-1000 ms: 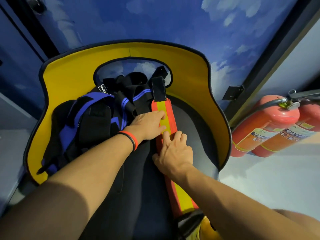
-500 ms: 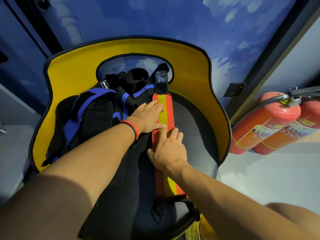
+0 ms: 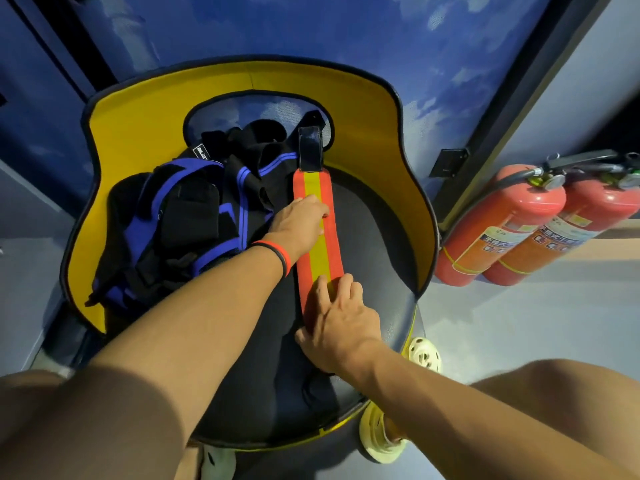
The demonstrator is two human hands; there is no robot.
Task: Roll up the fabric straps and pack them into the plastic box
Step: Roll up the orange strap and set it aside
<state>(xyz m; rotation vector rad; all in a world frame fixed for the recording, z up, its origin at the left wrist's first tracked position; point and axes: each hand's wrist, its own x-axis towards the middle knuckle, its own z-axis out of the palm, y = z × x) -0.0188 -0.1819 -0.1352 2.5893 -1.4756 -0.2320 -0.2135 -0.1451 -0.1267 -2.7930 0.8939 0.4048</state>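
A second earlier my two hands had lain close together on the middle of the strap (image 3: 320, 244); by this moment they had drawn apart along it. My left hand (image 3: 299, 223) lay flat, fingers stretched out, on the strap's upper half, just left of centre in the frame, pressing down and gripping nothing. My right hand (image 3: 341, 323) had slid back toward me to the strap's near end, at lower centre. Its fingers were laid on top of the orange and yellow cloth and its thumb was out to the left, so it too pressed and did not grasp. Whether the end was tucked under the palm I could not tell. The strap ran straight and flat up the seat (image 3: 374, 237), its black tab (image 3: 310, 150) at the far end by the yellow chair back (image 3: 363, 109). I judged from this that the smoothing was about done, with my right hand placed where the rolling would begin. No turn of the roll had been made yet. The pile (image 3: 194, 220) of black and blue straps was left untouched at centre left, just beside my left hand. No plastic box showed anywhere, so packing was a long way off. Two extinguishers (image 3: 498, 230) stood at the right.
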